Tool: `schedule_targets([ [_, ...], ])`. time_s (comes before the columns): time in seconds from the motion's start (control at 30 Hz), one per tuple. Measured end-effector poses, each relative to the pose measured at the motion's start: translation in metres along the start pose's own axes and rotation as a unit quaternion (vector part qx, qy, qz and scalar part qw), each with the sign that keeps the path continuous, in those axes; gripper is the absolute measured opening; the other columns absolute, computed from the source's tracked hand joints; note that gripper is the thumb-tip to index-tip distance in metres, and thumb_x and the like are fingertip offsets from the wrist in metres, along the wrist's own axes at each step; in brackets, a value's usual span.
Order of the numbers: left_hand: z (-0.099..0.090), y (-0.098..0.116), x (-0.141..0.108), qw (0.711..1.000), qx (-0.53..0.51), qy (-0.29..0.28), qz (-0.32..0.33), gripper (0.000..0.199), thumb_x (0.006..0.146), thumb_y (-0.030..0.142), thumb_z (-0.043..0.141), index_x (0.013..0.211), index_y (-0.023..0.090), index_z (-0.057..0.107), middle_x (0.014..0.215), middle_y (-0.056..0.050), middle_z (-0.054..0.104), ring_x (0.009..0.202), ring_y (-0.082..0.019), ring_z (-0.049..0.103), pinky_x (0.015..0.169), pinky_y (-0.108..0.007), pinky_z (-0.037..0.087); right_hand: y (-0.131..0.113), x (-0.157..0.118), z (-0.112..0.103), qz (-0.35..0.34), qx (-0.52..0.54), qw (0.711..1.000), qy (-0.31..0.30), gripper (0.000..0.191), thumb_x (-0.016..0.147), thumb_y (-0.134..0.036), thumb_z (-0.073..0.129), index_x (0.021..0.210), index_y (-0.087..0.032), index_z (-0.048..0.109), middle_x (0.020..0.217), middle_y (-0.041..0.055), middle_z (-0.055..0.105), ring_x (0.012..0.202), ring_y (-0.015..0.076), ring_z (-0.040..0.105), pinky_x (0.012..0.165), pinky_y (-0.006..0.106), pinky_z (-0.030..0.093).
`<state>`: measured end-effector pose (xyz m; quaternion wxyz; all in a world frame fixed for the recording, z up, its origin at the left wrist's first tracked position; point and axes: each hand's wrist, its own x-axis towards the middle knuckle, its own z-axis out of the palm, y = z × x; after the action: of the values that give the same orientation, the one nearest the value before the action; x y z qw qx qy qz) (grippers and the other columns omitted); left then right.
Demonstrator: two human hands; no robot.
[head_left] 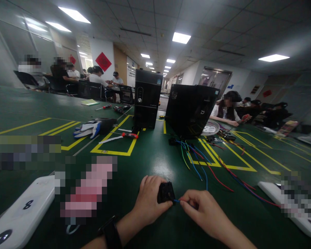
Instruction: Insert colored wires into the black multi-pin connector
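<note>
Left hand [150, 197] is closing around a small black part [166, 192] at the near middle of a green table [150, 157], its thumb lying along the part's near side. Just to the right, the right hand [206, 208] is pinching a thin blue wire [176, 200] between thumb and fingers. The wire is meeting the near right side of the part; whether its end is sitting inside or only touching, one cannot tell. A dark watch [111, 230] is circling the left wrist.

Beyond the hands, a black computer tower [147, 103] is standing upright, with a second black tower [190, 109] standing to its right. From near the foot of that second tower, loose wires [202, 162] in blue, red and yellow-green are fanning toward the near right. On the left, a red-handled screwdriver [130, 135] is lying over a yellow tape outline [114, 152], and white-and-blue gloves [89, 130] are resting farther left. A white device [28, 211] is lying near left and another white device [271, 193] near right, partly masked by pixelation. At far right, a co-worker [226, 109] is sitting behind a white basket [210, 128]; at far left, other people [97, 79] are sitting.
</note>
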<state>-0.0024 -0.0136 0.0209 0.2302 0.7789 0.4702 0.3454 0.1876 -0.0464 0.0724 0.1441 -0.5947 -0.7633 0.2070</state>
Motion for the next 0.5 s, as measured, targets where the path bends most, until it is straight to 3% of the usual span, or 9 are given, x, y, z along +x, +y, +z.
schedule_targets([
  [0.2, -0.001, 0.001, 0.0, 1.0, 0.001, 0.004, 0.001, 0.033, 0.062, 0.023, 0.071, 0.09, 0.024, 0.054, 0.092, 0.0, 0.059, 0.093, -0.025, 0.052, 0.095, -0.046, 0.029, -0.002, -0.001, 0.004, -0.016, 0.013, 0.999, -0.043, 0.018, 0.08, -0.026, 0.055, 0.07, -0.019, 0.068, 0.052, -0.0037, 0.052, 0.049, 0.0106, 0.044, 0.048, 0.022, 0.028],
  [0.5, 0.003, -0.001, 0.001, 1.0, 0.005, 0.014, -0.004, 0.032, 0.061, 0.022, 0.069, 0.089, 0.025, 0.054, 0.09, -0.001, 0.059, 0.092, -0.026, 0.053, 0.093, -0.046, 0.032, -0.01, -0.007, 0.026, 0.041, 0.208, 0.976, -0.056, 0.021, 0.078, -0.033, 0.059, 0.078, -0.013, 0.067, 0.049, -0.0075, 0.04, 0.045, 0.0078, 0.033, 0.044, 0.02, 0.025],
])
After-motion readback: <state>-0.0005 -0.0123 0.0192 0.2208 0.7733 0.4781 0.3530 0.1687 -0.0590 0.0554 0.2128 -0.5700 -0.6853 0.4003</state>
